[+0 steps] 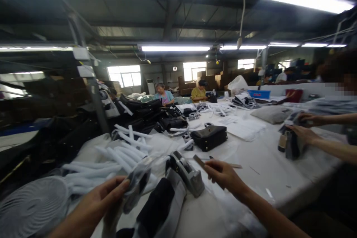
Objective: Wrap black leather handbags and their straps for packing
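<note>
On the left, my left hand (pixel 110 193) pinches a clear plastic-wrapped piece (pixel 136 184) with something dark and grey inside. My right hand (pixel 225 176) is closed, thumb against fingers, on a flat brown strip (pixel 199 161) that sticks out toward the left. Between the hands stands a grey tape dispenser (pixel 192 178). A black bag part with pale wrapping (pixel 156 208) lies in front of it, partly cut off by the lower edge. Farther back, a small black handbag (pixel 209 137) rests on the white table (pixel 251 156).
White foam tubes (pixel 122 158) are heaped at left, beside a round fan grille (pixel 35 206). Black bags (pixel 139 109) pile up behind. At right, a co-worker's hands (pixel 306 130) hold a grey and black item (pixel 291 143). A blue box (pixel 259 94) stands at the back.
</note>
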A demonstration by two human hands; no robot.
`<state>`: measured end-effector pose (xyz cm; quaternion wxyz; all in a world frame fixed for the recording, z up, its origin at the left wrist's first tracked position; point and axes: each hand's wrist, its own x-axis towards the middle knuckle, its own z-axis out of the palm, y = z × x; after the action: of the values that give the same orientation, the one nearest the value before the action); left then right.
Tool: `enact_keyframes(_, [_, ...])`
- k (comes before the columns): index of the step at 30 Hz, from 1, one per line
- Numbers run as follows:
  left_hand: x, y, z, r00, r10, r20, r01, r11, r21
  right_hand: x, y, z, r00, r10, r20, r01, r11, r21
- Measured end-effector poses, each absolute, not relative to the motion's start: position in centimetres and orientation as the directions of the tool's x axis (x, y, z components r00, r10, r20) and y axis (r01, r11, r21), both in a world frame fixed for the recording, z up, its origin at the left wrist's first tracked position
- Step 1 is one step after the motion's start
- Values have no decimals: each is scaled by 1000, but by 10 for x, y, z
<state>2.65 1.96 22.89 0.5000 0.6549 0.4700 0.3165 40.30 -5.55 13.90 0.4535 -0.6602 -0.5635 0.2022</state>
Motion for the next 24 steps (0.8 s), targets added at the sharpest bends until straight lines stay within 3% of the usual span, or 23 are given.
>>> enact_keyframes(2, [33,12,235,385,921,-53,249,-49,967,351,-65,151,57,990,129,295,107,-950])
enact_keyframes(4, [36,6,239,410,910,-56,234,-45,971,305,-70,163,-56,995,83,151,90,-984])
enact_keyframes(9, [35,0,241,457,889,-40,245,-82,966,242,-54,187,-13,992,124,-15,123,-992])
enact_keyframes(14, [33,0,240,498,867,-23,217,-99,971,220,-39,198,-49,982,183,-241,166,-956])
enact_keyframes(18, [34,2,238,521,854,5,218,-138,966,215,-44,203,-153,986,60,-450,-16,-893])
enact_keyframes(24, [36,-2,242,566,824,10,216,-160,963,223,-57,214,-322,945,63,-647,-171,-743])
